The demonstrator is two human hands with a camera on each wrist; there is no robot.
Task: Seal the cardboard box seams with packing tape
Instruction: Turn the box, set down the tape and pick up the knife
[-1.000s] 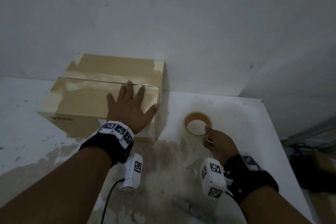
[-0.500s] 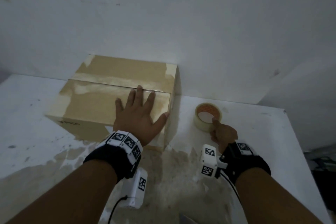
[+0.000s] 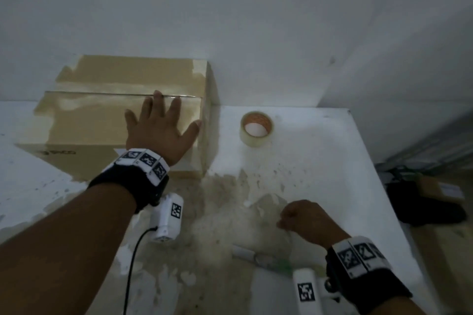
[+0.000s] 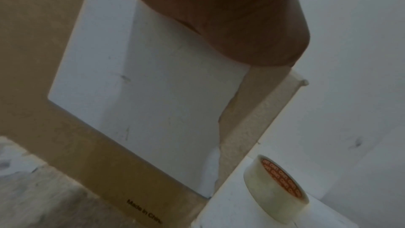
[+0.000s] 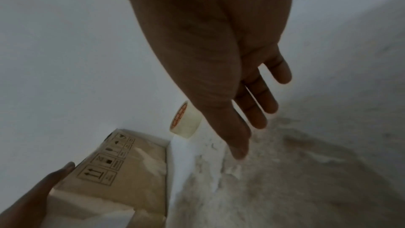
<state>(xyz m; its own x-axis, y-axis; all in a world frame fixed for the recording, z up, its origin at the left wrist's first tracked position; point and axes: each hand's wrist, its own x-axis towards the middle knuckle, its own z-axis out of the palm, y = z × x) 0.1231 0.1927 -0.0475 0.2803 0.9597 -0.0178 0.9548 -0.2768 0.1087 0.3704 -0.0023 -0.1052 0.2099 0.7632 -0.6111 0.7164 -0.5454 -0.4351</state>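
Note:
A brown cardboard box (image 3: pixel 102 120) stands against the wall at the back left of the white table (image 3: pixel 320 161), its top seam under glossy tape. My left hand (image 3: pixel 161 130) lies flat on the box top near its right edge, fingers spread and straight. A roll of clear packing tape (image 3: pixel 256 130) with an orange core lies flat on the table just right of the box; it also shows as the tape roll (image 4: pixel 276 190) and the tape roll (image 5: pixel 186 120). My right hand (image 3: pixel 304 220) hovers over the table well in front of the roll, and its fingers (image 5: pixel 252 101) hang relaxed and empty.
A small pale cylindrical object (image 3: pixel 256 258) lies near the table's front, left of my right wrist. The table's right edge drops to a floor with a dark bag (image 3: pixel 425 207). A white wall closes the back. The tabletop is stained and worn in the middle.
My right hand has let go of the tape roll and drawn back toward me. The roll stays lying beside the box. My left hand keeps pressing on the box top.

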